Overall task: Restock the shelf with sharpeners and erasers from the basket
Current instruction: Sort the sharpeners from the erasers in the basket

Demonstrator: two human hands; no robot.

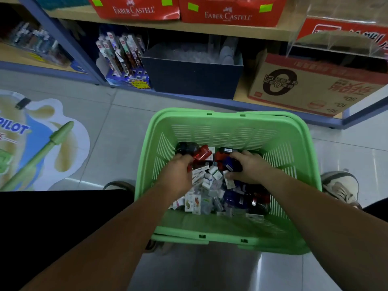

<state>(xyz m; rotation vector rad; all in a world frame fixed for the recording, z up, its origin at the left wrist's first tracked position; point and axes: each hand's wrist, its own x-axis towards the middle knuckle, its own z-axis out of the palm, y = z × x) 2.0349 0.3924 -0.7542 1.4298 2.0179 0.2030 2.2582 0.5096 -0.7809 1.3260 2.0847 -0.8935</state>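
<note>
Basket (pixel 220 131) of green plastic stands on the tiled floor (pixel 117 133), just in front of the bottom shelf (pixel 243 91), with both of the person's arms reaching down into it. Its bottom is heaped with small white boxes (pixel 206 181) mixed with red, black and dark blue pieces (too blurred for me to sort erasers from sharpeners). The left grip (pixel 180 171) has its fingers curled down into the heap beside a red packet (pixel 201 153); I cannot tell whether it holds anything. The right grip (pixel 247 166) is closed round a dark blue plastic piece (pixel 231 164), fingers over the top and thumb beneath. On the shelf behind stand a dark blue box (pixel 193 76) and, to its right, a cardboard carton (pixel 315 89).
</note>
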